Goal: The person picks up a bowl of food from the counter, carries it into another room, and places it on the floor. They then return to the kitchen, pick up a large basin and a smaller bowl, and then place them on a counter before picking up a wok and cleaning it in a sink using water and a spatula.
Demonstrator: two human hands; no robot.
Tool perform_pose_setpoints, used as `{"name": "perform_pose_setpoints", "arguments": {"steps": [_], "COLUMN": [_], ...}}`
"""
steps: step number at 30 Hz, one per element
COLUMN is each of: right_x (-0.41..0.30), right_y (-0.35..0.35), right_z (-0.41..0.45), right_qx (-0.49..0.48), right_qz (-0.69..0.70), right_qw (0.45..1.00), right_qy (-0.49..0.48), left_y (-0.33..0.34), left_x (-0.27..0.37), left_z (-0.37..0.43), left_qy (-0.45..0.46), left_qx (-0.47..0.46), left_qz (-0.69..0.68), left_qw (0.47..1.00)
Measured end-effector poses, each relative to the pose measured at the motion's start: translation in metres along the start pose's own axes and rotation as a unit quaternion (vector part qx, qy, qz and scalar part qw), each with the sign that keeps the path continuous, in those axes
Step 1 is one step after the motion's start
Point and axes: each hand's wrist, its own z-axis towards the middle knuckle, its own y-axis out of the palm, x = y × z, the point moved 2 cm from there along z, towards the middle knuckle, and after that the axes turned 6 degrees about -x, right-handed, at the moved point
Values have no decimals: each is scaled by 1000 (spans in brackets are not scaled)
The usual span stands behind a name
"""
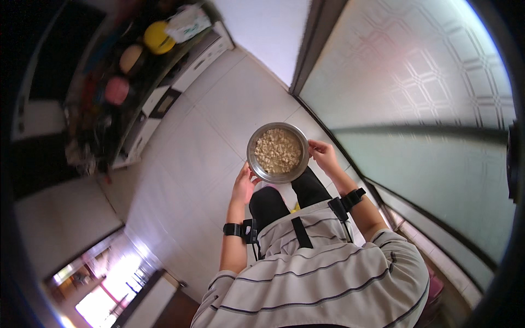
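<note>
A round steel bowl (278, 178) is held out in front of me above the tiled floor. Small pale, lumpy pieces of food (279, 151) lie in it, seemingly in some liquid; what they are I cannot tell. My left hand (244, 184) grips the bowl's lower left side, its fingers partly hidden by the rim. On the right side, my right hand (322, 154) pinches the rim between thumb and fingers. The bowl looks roughly level.
A frosted glass partition (414, 90) with a dark frame stands close on the right. At the upper left runs a cluttered counter with white drawers (201, 63), a yellow round item (159, 37), a plastic bag (188, 23) and a pink container (117, 90). A doorway is at the lower left.
</note>
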Motion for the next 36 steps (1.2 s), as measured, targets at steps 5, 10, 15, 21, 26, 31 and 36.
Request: {"name": "perform_pose_setpoints", "arguments": {"steps": [5, 10, 15, 21, 26, 31, 36], "right_x": [-7, -11, -4, 11, 52, 109, 182], "right_y": [20, 61, 106, 129, 130, 131, 133], "right_z": [-45, -85, -100, -95, -74, -58, -42], "right_qx": [89, 224, 312, 379, 423, 457, 538], "right_qz": [59, 79, 87, 80, 51, 37, 59], "right_qw": [993, 970, 944, 914, 892, 875, 829], "right_qy": [55, 44, 58, 123, 149, 157, 142], "left_y": [0, -14, -40, -62, -96, -126, -151], "left_x": [53, 95, 103, 107, 57, -6, -75], "left_z": [2, 28, 59, 94, 132, 182, 231], "left_qy": [-106, -200, -266, -322, -348, -366, -384], "left_qx": [-111, -195, -262, -314, -339, -386, -425], "left_qz": [44, 150, 198, 158, 135, 109, 132], "left_qw": [987, 949, 906, 879, 863, 840, 809]}}
